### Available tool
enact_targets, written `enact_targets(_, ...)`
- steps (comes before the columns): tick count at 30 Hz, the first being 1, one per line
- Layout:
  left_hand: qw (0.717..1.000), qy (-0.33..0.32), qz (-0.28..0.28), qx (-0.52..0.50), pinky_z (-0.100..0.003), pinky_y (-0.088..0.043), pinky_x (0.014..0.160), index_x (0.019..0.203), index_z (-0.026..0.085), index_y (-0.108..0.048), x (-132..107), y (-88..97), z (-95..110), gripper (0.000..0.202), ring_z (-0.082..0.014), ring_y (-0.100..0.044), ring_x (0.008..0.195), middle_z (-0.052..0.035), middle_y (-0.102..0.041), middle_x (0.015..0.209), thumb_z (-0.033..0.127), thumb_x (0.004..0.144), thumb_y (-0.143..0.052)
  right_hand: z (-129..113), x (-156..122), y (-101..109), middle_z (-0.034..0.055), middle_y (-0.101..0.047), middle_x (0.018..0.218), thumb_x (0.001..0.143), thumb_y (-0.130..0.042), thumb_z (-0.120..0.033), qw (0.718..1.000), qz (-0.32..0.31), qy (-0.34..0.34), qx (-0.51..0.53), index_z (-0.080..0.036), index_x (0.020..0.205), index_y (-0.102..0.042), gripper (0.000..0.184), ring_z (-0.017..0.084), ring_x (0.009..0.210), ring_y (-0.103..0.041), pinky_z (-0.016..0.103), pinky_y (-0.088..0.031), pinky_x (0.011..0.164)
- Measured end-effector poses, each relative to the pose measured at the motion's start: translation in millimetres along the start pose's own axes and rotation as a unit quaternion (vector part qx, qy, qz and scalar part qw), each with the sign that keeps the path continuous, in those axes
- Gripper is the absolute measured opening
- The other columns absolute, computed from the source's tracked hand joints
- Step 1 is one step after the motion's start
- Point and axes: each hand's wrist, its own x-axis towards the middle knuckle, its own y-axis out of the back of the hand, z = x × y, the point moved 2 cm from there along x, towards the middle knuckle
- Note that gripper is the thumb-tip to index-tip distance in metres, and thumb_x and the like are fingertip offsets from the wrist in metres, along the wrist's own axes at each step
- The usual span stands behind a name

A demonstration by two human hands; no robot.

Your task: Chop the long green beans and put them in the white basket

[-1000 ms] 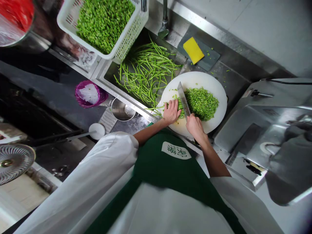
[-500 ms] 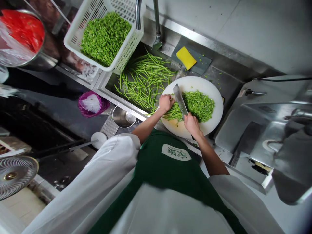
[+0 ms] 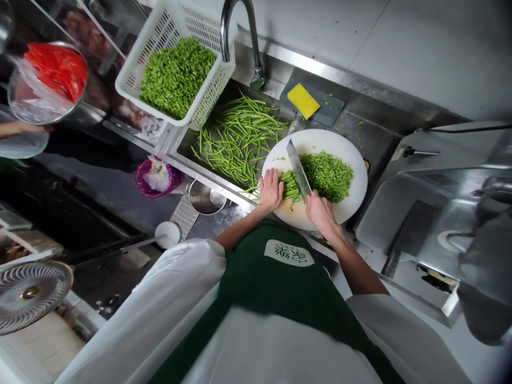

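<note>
On the round white cutting board (image 3: pixel 286 213), my right hand (image 3: pixel 321 210) is closed around the handle of a cleaver (image 3: pixel 298 166). Its blade stands between a bunch of long green stems (image 3: pixel 291 184) and a heap of chopped green pieces (image 3: pixel 330 176). My left hand (image 3: pixel 271 190) lies across the bunch at the board's left edge, fingers stretched out and slightly apart. A few stem ends stick out to the left of that hand. More uncut stems (image 3: pixel 240 136) lie loose in the steel sink beside the board.
A white plastic basket (image 3: pixel 126 88) of chopped greens stands at the sink's far left, near the faucet (image 3: pixel 256 48). Behind the board is a yellow sponge (image 3: pixel 304 101). A second steel sink (image 3: pixel 376 213) is on the right. Another person's arm (image 3: pixel 18 128) shows at far left.
My left hand has gone from curled on the bunch to flatter, with fingers extended, and sits further back from the blade. The cleaver stays by the cut end. The view has shifted slightly.
</note>
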Motion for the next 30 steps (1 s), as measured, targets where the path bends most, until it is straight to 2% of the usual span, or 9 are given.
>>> enact_targets(2,1.0,-0.009,-0.021,0.015,-0.056,-0.019,0.129,0.163,0.01,-0.029,-6,-11.0,10,0.065,-0.0294,-0.021,0.16,-0.0154,-0.031,0.169,0.042,0.107,-0.022,-2,-10,2,0.0224,-0.074,0.106,0.109,-0.03,-0.03,1.0,-0.007,0.001,-0.016,-0.01,0.129,-0.056,0.038,0.03,0.101,-0.073,0.033,-0.048,0.085)
enact_targets(6,0.999,-0.013,-0.041,0.03,-0.057,-0.017,0.129,0.163,0.004,-0.028,-7,-25.7,21,0.071,-0.0351,-0.026,0.158,-0.0191,-0.038,0.165,0.046,0.106,-0.025,-2,-17,0,0.0233,-0.074,0.107,0.109,-0.033,-0.027,0.999,-0.029,0.0,-0.034,-0.008,0.127,-0.056,0.035,0.031,0.103,-0.072,0.033,-0.047,0.084)
enact_targets(10,0.998,-0.02,-0.053,0.026,-0.055,-0.016,0.13,0.163,0.005,-0.029,-7,-30.9,19,0.07,-0.0345,-0.027,0.157,-0.0192,-0.04,0.164,0.045,0.107,-0.025,-2,-5,-8,0.0228,-0.074,0.107,0.109,-0.037,-0.028,0.999,-0.041,0.0,-0.021,-0.009,0.123,-0.056,0.031,0.03,0.103,-0.072,0.032,-0.047,0.084)
enact_targets(14,0.998,-0.027,-0.063,0.014,-0.056,-0.016,0.13,0.164,0.006,-0.027,-8,-31.7,16,0.069,-0.0326,-0.027,0.158,-0.019,-0.039,0.165,0.043,0.107,-0.024,-8,14,-21,0.0236,-0.073,0.111,0.109,-0.033,-0.028,1.0,-0.024,-0.007,-0.01,-0.007,0.124,-0.056,0.035,0.03,0.105,-0.071,0.033,-0.046,0.085)
enact_targets(18,0.998,-0.028,-0.055,0.014,-0.055,-0.016,0.13,0.165,0.007,-0.027,-8,-33.4,15,0.068,-0.0316,-0.027,0.158,-0.0184,-0.038,0.165,0.044,0.107,-0.024,-10,18,-21,0.0229,-0.073,0.111,0.109,-0.032,-0.029,1.0,-0.022,-0.002,-0.008,-0.008,0.125,-0.056,0.035,0.03,0.104,-0.071,0.033,-0.046,0.085)
enact_targets(24,0.999,-0.041,-0.027,0.024,-0.056,-0.02,0.129,0.163,0.003,-0.03,-9,-40.2,14,0.068,-0.0323,-0.032,0.156,-0.0202,-0.04,0.163,0.043,0.108,-0.021,-2,-10,-3,0.0219,-0.074,0.103,0.11,-0.028,-0.034,0.999,-0.002,-0.017,-0.033,-0.008,0.128,-0.055,0.041,0.029,0.097,-0.072,0.032,-0.046,0.081)
enact_targets(27,0.999,-0.04,-0.018,0.025,-0.056,-0.021,0.128,0.162,0.004,-0.032,-9,-41.8,13,0.067,-0.0326,-0.033,0.155,-0.0204,-0.042,0.162,0.043,0.108,-0.022,-1,-17,-6,0.0213,-0.074,0.104,0.109,-0.031,-0.032,0.999,-0.018,0.001,-0.038,-0.009,0.123,-0.057,0.037,0.029,0.098,-0.072,0.032,-0.046,0.08)
enact_targets(30,0.999,-0.044,-0.014,0.017,-0.056,-0.022,0.128,0.161,0.004,-0.033,-9,-42.8,13,0.066,-0.033,-0.034,0.155,-0.021,-0.043,0.161,0.042,0.108,-0.025,-2,-10,-14,0.0217,-0.074,0.105,0.109,-0.033,-0.03,0.999,-0.025,0.008,-0.034,-0.008,0.12,-0.058,0.035,0.03,0.099,-0.072,0.032,-0.046,0.08)
